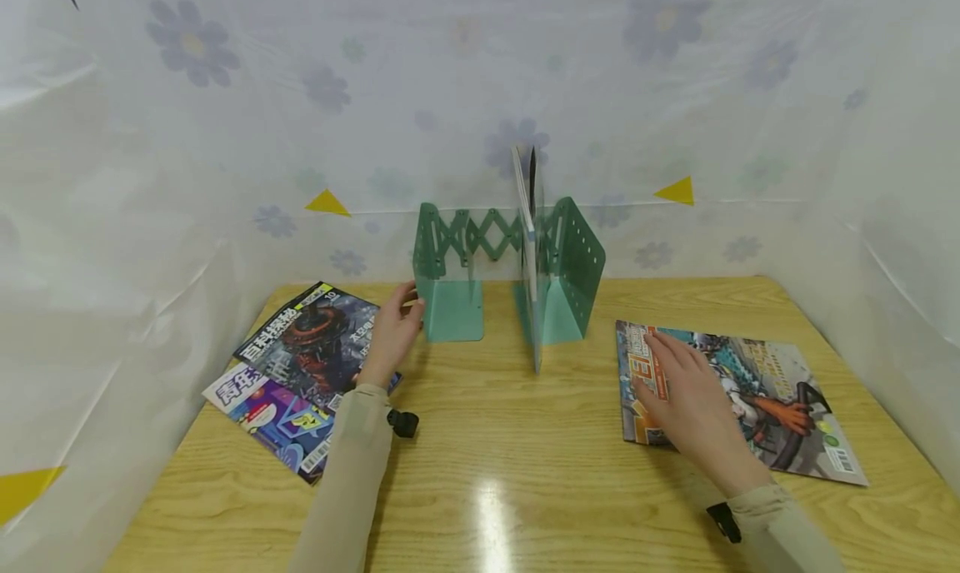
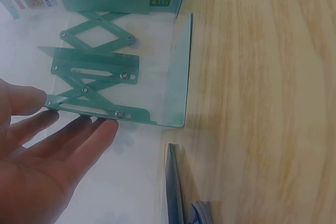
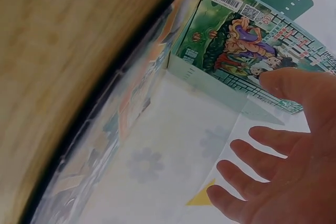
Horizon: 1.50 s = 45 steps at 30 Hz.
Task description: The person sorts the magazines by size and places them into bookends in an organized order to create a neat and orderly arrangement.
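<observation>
My left hand is at the left end panel of a green expandable metal bookend. In the left wrist view, the thumb is by the panel's edge and the fingers lie along its outer side, pinching it lightly. Thin magazines stand upright toward the bookend's right end. The right wrist view shows an illustrated cover there. My right hand hovers above a magazine lying at the right, fingers spread and slightly bent, holding nothing.
Two overlapping magazines lie at the left, a dark one over a purple one. The wooden table meets a white flowered curtain at the back and sides.
</observation>
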Each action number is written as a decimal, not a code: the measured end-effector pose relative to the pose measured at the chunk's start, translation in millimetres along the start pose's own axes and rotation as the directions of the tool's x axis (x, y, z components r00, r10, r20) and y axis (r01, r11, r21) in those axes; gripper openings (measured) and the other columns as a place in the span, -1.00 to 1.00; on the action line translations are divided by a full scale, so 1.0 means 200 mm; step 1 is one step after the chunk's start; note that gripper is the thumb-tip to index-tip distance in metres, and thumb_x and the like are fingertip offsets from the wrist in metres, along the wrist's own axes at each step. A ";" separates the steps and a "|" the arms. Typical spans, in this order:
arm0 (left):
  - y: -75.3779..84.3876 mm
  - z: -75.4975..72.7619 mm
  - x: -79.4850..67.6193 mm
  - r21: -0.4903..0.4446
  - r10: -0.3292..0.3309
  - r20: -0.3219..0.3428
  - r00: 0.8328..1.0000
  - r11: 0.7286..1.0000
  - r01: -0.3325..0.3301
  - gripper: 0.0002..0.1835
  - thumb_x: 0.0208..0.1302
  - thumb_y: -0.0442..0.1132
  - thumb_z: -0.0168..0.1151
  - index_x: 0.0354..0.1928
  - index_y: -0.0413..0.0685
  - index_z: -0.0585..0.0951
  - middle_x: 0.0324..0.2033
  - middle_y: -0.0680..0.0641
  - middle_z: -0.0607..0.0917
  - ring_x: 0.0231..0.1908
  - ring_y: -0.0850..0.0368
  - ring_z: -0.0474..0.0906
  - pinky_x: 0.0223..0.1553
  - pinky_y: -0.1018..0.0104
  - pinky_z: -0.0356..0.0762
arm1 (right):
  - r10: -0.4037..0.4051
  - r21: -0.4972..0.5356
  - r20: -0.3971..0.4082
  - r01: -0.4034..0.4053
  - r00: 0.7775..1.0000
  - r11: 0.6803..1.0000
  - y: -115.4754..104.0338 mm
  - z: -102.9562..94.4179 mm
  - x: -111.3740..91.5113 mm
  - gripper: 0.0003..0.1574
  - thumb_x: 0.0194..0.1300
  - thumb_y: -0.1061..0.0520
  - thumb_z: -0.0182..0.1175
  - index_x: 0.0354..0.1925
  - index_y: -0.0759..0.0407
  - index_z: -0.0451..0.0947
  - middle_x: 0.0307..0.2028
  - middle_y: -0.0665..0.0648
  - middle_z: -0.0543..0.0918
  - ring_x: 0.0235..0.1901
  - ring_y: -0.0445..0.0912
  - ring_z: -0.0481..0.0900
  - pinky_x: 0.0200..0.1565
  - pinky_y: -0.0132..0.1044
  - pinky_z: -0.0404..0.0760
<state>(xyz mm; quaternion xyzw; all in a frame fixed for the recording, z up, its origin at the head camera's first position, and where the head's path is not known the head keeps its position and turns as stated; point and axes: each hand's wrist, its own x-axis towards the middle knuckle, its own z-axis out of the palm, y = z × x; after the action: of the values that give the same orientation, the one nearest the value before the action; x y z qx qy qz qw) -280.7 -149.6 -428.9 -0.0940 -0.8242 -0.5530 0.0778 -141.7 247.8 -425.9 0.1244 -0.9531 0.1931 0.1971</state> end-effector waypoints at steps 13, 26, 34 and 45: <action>0.01 0.00 -0.01 0.015 -0.008 -0.002 1.000 1.000 0.008 -0.51 0.55 -0.15 -0.03 0.45 -0.02 0.31 0.25 -0.21 0.46 0.14 -0.09 0.49 -0.01 0.02 0.60 | 0.034 -0.046 0.051 -0.032 0.998 0.998 0.10 -0.04 -0.11 -0.16 0.27 0.09 0.35 0.37 0.41 0.27 0.27 0.47 0.32 0.23 0.40 0.23 0.29 0.31 0.10; 0.01 0.00 0.00 0.017 -0.009 0.002 1.000 1.000 0.009 -0.51 0.55 -0.17 -0.03 0.45 -0.06 0.30 0.26 -0.27 0.44 0.15 -0.13 0.48 0.00 -0.01 0.59 | 0.036 -0.080 0.116 -0.027 0.993 0.996 0.17 -0.08 -0.17 -0.12 0.26 0.04 0.36 0.38 0.39 0.26 0.27 0.46 0.33 0.22 0.42 0.23 0.15 0.34 0.23; 0.01 0.00 0.00 0.024 -0.010 0.003 1.000 1.000 0.010 -0.51 0.55 -0.09 -0.03 0.44 0.03 0.31 0.27 -0.28 0.43 0.15 -0.09 0.49 0.00 0.02 0.60 | 0.065 -0.119 0.209 -0.040 0.976 0.992 0.20 -0.11 -0.20 -0.14 0.24 0.02 0.35 0.35 0.41 0.30 0.28 0.47 0.33 0.20 0.44 0.27 0.13 0.36 0.28; 0.01 0.00 0.00 0.029 -0.006 0.000 1.000 1.000 0.006 -0.51 0.55 -0.06 -0.04 0.44 0.06 0.33 0.25 -0.19 0.46 0.14 -0.08 0.49 0.00 0.02 0.60 | 0.130 -0.162 0.342 -0.078 0.931 0.984 0.26 -0.10 -0.23 -0.09 0.17 -0.05 0.41 0.32 0.39 0.35 0.27 0.48 0.34 0.11 0.50 0.33 -0.06 0.38 0.43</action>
<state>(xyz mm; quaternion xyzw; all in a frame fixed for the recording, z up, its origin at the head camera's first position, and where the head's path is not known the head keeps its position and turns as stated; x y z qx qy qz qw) -279.7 -148.5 -428.0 -0.0904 -0.8325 -0.5411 0.0773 -111.4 310.5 -444.7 0.0914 -0.9897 0.1076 0.0220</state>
